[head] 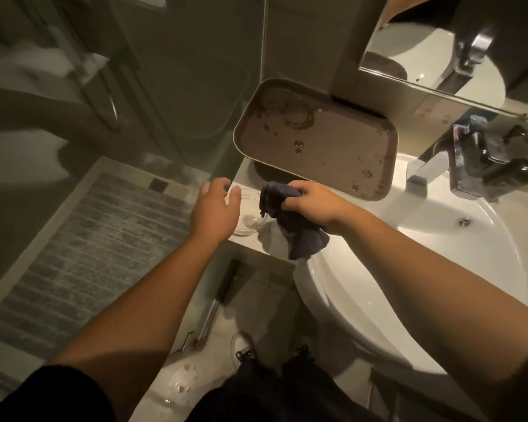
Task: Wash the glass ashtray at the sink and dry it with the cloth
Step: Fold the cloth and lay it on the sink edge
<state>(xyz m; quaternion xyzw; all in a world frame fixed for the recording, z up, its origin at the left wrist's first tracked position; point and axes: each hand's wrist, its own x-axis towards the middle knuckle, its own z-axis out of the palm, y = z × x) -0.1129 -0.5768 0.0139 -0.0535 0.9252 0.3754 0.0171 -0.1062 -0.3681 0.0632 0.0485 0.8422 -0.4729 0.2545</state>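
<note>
Ashtray (250, 213) sits on the ledge left of the sink (470, 245). My right hand (313, 202) grips the cloth (299, 236); left hand (215, 208) hovers, fingers loose. I'd steady the rim first, then wipe inside.

Black short sleeves (43, 391) worn, forearms left bare; dark trousers (272, 394) and a white sneaker (241, 348) seen at bottom of frame.

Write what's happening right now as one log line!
left hand: open, over clear glass ashtray on ledge | right hand: grips dark blue cloth | stained brown tray behind | white sink: tap off
</note>
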